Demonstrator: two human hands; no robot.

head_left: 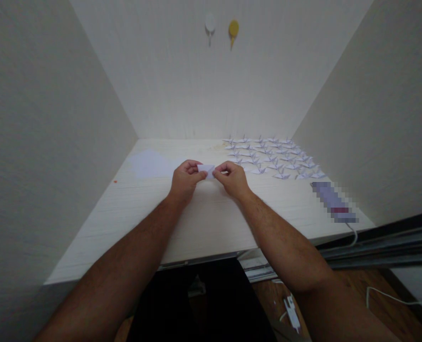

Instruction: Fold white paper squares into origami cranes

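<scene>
A small folded piece of white paper [205, 168] is held up over the middle of the table between both hands. My left hand [187, 178] pinches its left side, thumb in front and fingers behind. At its right edge my right hand [231, 178] grips the paper between thumb and forefinger. Rows of folded white paper cranes [267, 154] stand to the right of my right hand, near the back wall. To the left of my left hand lie flat white paper sheets [149, 163].
A pixelated flat device [333, 202] with a white cable [353, 235] lies at the table's right edge. Walls enclose the white table [211, 223] on three sides. A white hook [210, 26] and a yellow hook [233, 31] hang on the back wall. A power strip [292, 312] lies below.
</scene>
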